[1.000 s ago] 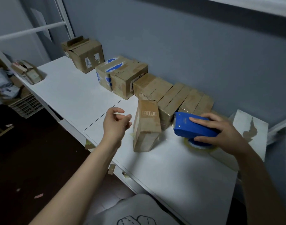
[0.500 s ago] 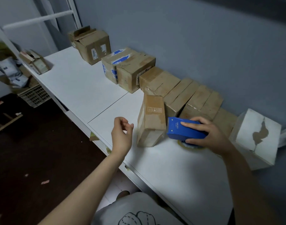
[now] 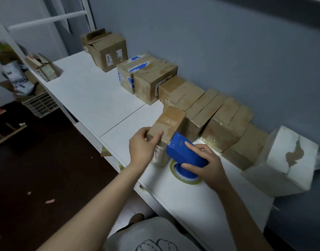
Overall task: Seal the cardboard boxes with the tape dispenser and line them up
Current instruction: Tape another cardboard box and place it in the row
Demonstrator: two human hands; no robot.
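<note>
Left hand (image 3: 142, 148) has closed onto the upright box (image 3: 167, 127), mid-frame.
Right hand (image 3: 206, 163) clasps the tape dispenser (image 3: 184, 153) against it; light, stiff cardboard, best steadied by its top edges.

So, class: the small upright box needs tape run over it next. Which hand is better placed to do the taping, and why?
The right hand. It already grips the blue tape dispenser, whose front edge sits against the small upright box. The left hand is on the box's near side, steadying it.
</note>
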